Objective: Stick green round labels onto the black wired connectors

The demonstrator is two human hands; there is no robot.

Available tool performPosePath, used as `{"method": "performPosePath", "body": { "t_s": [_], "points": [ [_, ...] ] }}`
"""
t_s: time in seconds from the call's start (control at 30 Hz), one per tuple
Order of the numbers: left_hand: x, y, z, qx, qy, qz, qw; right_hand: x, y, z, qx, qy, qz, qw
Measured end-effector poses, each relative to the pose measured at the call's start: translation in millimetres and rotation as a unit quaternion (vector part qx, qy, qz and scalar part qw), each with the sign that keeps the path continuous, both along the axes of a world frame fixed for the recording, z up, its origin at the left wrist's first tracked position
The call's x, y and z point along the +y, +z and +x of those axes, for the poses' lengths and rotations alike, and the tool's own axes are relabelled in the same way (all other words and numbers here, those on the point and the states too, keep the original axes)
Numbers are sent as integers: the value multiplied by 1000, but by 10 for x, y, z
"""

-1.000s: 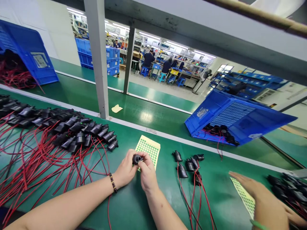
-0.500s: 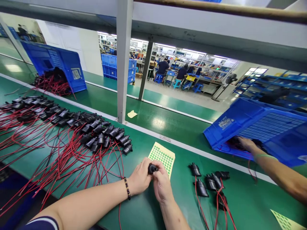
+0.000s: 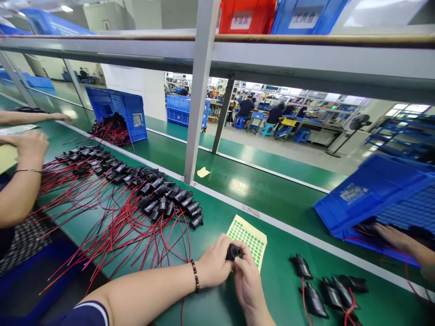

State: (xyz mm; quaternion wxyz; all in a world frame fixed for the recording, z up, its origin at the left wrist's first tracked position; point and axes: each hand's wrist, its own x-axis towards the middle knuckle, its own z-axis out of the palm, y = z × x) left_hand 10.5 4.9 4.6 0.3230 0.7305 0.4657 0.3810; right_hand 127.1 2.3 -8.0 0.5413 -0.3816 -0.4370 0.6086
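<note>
A small black round housing with a short nozzle is held up between my two hands above the green bench. My left hand, with a beaded bracelet at its wrist, wraps round its left side. The fingers of my right hand are closed at its right side and front. Just behind my hands lies a pale yellow sheet of green dot stickers, partly covered by them. To the left is a long heap of similar black housings with red wires. Several more black housings lie at right.
A co-worker's hand reaches into a tilted blue crate at right. Another person's arms are at far left. A second blue crate holds wired parts. A shelf post rises from the bench near a yellow paper scrap.
My view has swung left and upward, so the bench items appear farther right. Another person's arms have come into view at left. Both my hands keep hold of the black housing.
</note>
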Motion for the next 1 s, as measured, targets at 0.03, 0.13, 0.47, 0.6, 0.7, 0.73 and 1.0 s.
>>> {"method": "performPosePath", "body": {
  "t_s": [0.03,0.13,0.47,0.6,0.7,0.73,1.0],
  "points": [
    [15,81,-36,-10,8,-7,1000,-4,-8,4,-17,-7,14,1000],
    [69,359,-259,-9,32,-21,999,-5,-48,37,-85,-45,35,995],
    [212,501,-1922,247,344,-19,906,-9,-25,38,-148,-78,23,986],
    [304,302,-2303,311,364,-69,875,-22,17,17,-149,-72,41,985],
    [353,238,-2337,327,351,-62,875,-11,12,42,-161,-71,49,983],
    [364,245,-2323,330,358,-55,872,-6,6,55,-167,-70,52,982],
    [428,523,-2252,344,378,-10,860,17,1,105,-178,-84,64,978]
  ]
}}
